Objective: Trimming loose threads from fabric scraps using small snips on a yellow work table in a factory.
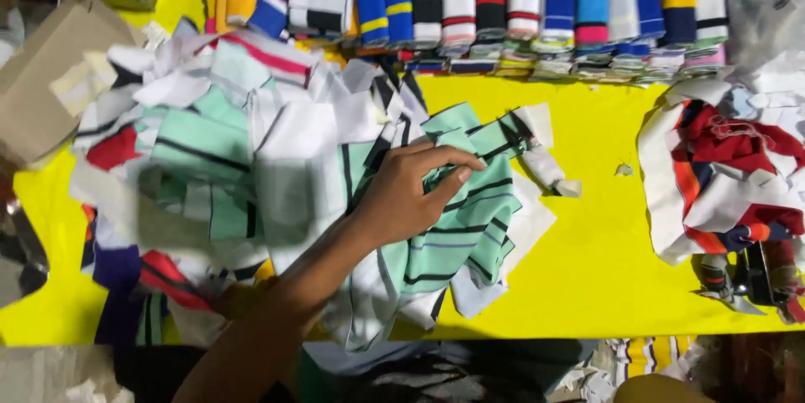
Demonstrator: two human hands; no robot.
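hand [411, 189] – fingers loosely spread, resting on mint-green striped knit fabric piece [465, 218], frame centre, grasping nothing | advice – pinch only top piece, lift slowly from heap | yellow bench [604, 235]

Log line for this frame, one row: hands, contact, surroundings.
left hand: flat on mint striped fabric pieces | right hand: not in view | yellow table | folded striped collars rowed at far edge | red-white fabric heap at right

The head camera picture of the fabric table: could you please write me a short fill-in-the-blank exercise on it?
1. The hand rests on mint-green fabric pieces with dark ____.
2. The table cover is ____.
3. The folded striped bundles lie in rows along the table's ____ edge.
4. A brown ____ box sits at the far left.

Missing words: stripes; yellow; far; cardboard
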